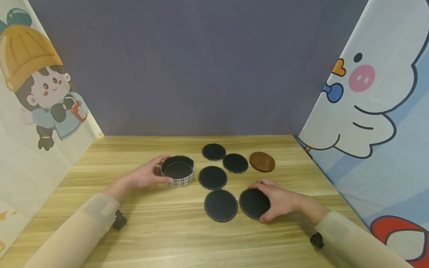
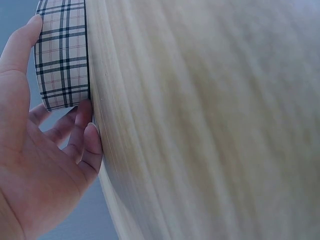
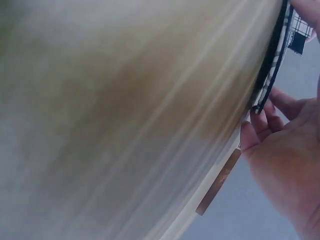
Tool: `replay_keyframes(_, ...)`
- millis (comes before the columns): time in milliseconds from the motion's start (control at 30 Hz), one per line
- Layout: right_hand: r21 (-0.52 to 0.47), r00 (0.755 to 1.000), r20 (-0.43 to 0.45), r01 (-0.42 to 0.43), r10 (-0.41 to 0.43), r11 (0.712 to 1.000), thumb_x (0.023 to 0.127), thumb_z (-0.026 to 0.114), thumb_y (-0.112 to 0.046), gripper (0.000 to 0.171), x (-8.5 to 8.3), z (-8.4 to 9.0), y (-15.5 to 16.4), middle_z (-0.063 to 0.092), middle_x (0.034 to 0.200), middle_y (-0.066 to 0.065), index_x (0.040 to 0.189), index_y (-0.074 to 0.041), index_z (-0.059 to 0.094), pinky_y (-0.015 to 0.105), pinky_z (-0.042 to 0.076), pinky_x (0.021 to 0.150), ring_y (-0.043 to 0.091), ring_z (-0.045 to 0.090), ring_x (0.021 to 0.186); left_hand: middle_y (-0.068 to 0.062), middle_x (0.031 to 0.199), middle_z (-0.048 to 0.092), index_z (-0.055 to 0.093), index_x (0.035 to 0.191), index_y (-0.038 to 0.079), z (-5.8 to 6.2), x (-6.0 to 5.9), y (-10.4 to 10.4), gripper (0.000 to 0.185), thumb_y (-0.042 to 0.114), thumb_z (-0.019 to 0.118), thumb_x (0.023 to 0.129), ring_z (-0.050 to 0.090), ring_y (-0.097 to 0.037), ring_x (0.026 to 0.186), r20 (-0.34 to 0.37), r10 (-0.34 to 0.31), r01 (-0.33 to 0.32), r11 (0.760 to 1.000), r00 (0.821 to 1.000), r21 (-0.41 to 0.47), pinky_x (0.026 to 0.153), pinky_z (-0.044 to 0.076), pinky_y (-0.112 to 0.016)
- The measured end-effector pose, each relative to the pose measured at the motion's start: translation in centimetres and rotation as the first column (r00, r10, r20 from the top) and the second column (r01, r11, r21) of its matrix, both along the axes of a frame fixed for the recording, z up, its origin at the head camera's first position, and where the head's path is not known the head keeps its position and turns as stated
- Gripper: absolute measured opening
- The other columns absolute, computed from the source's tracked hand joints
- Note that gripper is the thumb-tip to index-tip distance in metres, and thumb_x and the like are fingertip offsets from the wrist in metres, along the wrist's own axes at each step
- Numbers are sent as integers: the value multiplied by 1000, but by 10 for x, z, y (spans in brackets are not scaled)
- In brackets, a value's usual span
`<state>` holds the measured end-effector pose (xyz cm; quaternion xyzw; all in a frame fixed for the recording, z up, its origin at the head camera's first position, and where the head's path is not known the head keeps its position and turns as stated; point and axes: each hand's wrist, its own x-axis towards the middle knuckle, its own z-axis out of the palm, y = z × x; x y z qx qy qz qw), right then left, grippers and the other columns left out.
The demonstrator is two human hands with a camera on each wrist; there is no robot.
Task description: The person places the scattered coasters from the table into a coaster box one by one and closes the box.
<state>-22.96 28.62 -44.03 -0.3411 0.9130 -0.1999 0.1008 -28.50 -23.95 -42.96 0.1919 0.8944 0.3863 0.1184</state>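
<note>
A round plaid holder (image 1: 177,172) stands on the wooden table (image 1: 151,230) with a black coaster inside it. My left hand (image 1: 160,169) curls round its left side, thumb in front and fingers behind; the left wrist view shows the plaid wall (image 2: 62,55) against my fingers (image 2: 82,135). My right hand (image 1: 264,201) grips the right edge of a black round coaster (image 1: 251,203) lying near the front. In the right wrist view the fingertips (image 3: 250,135) sit at that coaster's stitched rim (image 3: 272,60).
Several more black coasters lie flat between the hands, such as one (image 1: 221,205) beside the held one and another (image 1: 212,177) next to the holder. A brown coaster (image 1: 262,161) lies at the back right. Cartoon-printed cloth walls (image 1: 368,111) close in both sides.
</note>
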Motion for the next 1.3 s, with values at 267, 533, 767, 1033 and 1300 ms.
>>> replay_keyframes(267, -11, 999, -2, 49, -49, 999, 63, 99, -44, 104, -2, 2, -2, 51, 150, 5, 153, -13, 55, 47, 49, 105, 26, 48, 133, -31, 159, 47, 22, 175, 15, 0, 1, 0, 110, 42, 90, 93, 69, -39, 128, 10, 1, -1, 1000, 1000, 12, 109, 58, -61)
replay_keyframes(533, -29, 997, -52, 51, -52, 998, 68, 98, -45, 106, -9, 9, -7, 49, 148, 5, 158, -13, 52, 48, 50, 102, 26, 46, 130, -29, 159, 48, 23, 175, 16, 0, 1, -1, 111, 45, 90, 91, 69, -37, 128, 12, 14, -14, 1000, 1000, -4, 110, 58, -60)
replay_keyframes(767, -68, 991, -129, 21, -30, 997, 70, 96, -45, 103, -17, 16, -17, 48, 147, 8, 158, -11, 54, 48, 49, 101, 26, 44, 131, -31, 159, 47, 22, 175, 15, 1, 1, 0, 111, 43, 90, 92, 68, -38, 127, 12, 9, -9, 1000, 1000, 6, 108, 58, -61)
replay_keyframes(1033, -94, 990, -136, 25, -37, 995, 71, 95, -46, 104, -29, 21, -35, 48, 148, 10, 160, -11, 53, 55, 44, 104, 35, 43, 135, -31, 160, 47, 21, 176, 14, 1, 1, -1, 112, 43, 90, 92, 68, -39, 128, 21, 6, -6, 1000, 1000, 12, 109, 58, -61)
replay_keyframes(1300, -102, 994, -99, 39, -49, 994, 75, 94, -44, 103, -42, 28, -56, 45, 154, 9, 163, -15, 49, 60, 40, 107, 34, 40, 138, -31, 159, 47, 21, 176, 14, 0, 0, 0, 113, 44, 90, 91, 68, -40, 129, 26, 7, -7, 1000, 1000, 10, 107, 60, -57)
